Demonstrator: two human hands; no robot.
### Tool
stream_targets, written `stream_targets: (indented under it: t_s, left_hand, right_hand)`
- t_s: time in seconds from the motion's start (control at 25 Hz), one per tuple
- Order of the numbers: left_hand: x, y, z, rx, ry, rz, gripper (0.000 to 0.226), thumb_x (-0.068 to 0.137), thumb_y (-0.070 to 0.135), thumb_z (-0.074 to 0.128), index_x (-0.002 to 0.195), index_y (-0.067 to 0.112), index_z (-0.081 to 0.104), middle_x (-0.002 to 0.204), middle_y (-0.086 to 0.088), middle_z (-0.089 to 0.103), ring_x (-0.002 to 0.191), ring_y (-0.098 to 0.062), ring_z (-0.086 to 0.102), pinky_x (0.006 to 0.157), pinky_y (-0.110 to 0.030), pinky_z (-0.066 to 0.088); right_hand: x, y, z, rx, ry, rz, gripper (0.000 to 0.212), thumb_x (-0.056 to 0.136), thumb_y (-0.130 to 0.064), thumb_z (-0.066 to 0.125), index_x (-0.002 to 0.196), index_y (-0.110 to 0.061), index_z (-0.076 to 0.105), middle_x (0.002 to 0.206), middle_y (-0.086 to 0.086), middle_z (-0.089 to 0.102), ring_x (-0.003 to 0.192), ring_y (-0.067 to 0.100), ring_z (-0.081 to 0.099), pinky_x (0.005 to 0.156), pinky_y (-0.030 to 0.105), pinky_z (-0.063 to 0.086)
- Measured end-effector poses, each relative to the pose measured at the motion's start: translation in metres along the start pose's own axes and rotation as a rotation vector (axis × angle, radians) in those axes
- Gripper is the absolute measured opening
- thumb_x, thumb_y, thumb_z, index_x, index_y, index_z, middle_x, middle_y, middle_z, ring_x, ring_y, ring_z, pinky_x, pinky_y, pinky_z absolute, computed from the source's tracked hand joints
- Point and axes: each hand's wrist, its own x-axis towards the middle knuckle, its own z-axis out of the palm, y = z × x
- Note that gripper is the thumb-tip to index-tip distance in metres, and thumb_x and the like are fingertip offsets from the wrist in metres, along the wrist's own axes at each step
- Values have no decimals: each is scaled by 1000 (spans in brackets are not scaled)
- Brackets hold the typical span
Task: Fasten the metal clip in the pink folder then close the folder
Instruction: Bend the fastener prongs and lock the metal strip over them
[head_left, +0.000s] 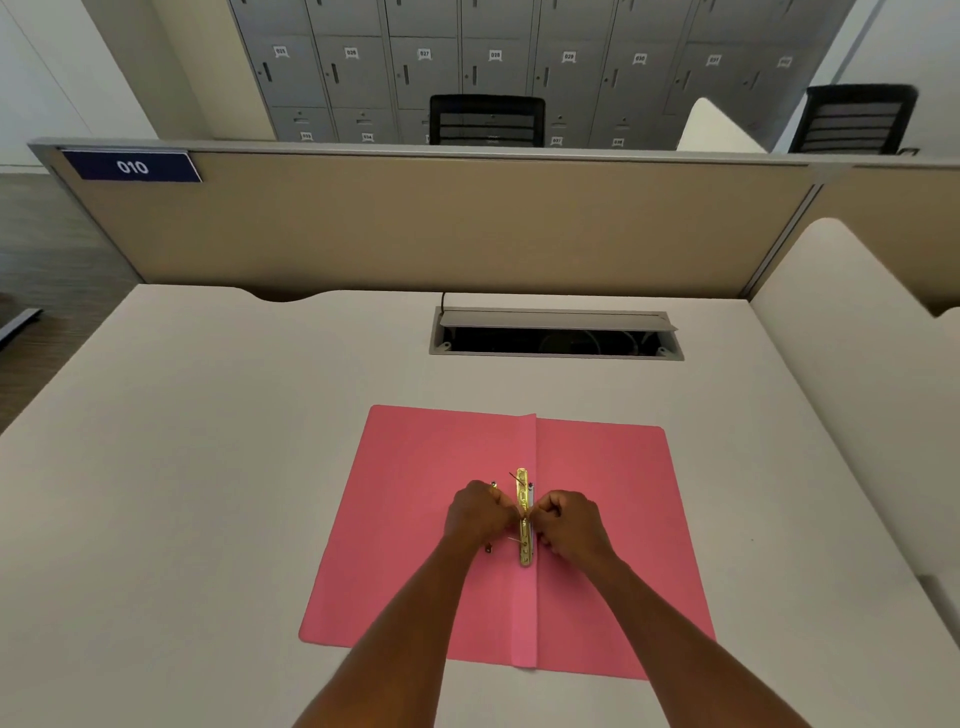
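Pale and bare, the desk (208, 467) ran out from us to a tan partition (415, 234), with grey lockers (363, 67) and two black chairs beyond it and a cable hatch (556, 338) set into the top. On the desk near us lay the pink folder (415, 519), spread open and flat, its fold running straight away from us down the middle.

Along that fold sat the metal clip (523, 519), a thin brass bar whose long axis followed the fold, one end toward us and the other toward the partition. Thin prongs stood up near both ends, so we judged it not yet fastened.

We had our hands on either side of it. Our left hand (480, 512) came in from the left leaf and our right hand (571, 525) from the right leaf, and they met at the bar's middle. Both were curled tight, fingertips pinched at the clip; whether they gripped the bar itself or a slider on it, we could not tell. Neither hand was nearer than the other.

Since the bar ran lengthwise between us and the partition, we judged any sliding or pressing would go along that line. Closing would then swing one leaf across the fold.
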Motion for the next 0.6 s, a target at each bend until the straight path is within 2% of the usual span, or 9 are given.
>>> stream_targets:
  t_s: [0.24, 0.44, 0.6]
  left_hand:
    - [3, 4, 3, 105, -4, 26, 12, 74, 23, 75, 81, 15, 79, 84, 0, 78, 80, -16, 73, 71, -27, 54]
    - [1, 7, 5, 158, 15, 38, 13, 71, 28, 76, 77, 17, 78, 75, 2, 76, 69, -15, 72, 60, -23, 52]
    - [1, 8, 5, 190, 16, 69, 15, 70, 29, 76, 74, 14, 76, 71, 0, 76, 66, -20, 73, 53, -21, 49]
  right_hand:
    - [-2, 4, 0, -11, 42, -16, 11, 80, -14, 70, 70, -17, 66, 62, 6, 71, 58, 26, 69, 59, 41, 60]
    - [-4, 5, -1, -8, 33, -2, 13, 80, -7, 72, 73, -16, 63, 62, 8, 71, 52, 18, 67, 57, 35, 58]
    - [-4, 6, -2, 13, 26, 1, 11, 80, -7, 72, 76, -12, 64, 64, 11, 71, 50, 15, 65, 55, 33, 56]
